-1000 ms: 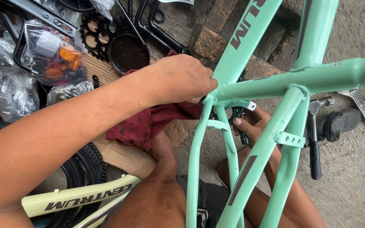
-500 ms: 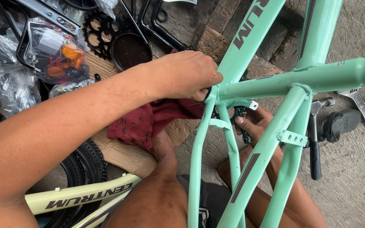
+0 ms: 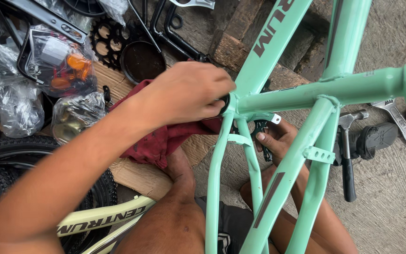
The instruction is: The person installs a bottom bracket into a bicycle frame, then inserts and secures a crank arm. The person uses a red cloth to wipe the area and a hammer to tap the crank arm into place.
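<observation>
While the mint-green bike frame (image 3: pixel 301 94) stands over my legs, my left hand (image 3: pixel 189 94) closes on the black ring (image 3: pixel 225 104) at its bottom bracket and my right hand (image 3: pixel 276 138) grips a dark tool (image 3: pixel 261 129) beneath, so, crooked, the ring could cross-thread.

I am looking down at what I take for an informal bicycle repair spot, set up on a rough concrete floor (image 3: pixel 391 197) rather than at any bench. A mint-green bike frame (image 3: pixel 301 94) is surrounded by a chainring (image 3: pixel 106 44), a knobby tyre (image 3: pixel 5 155), bagged small parts (image 3: pixel 57 66), a hammer (image 3: pixel 346 150), a wrench (image 3: pixel 398 120) and a second, cream frame (image 3: pixel 102 216).
</observation>
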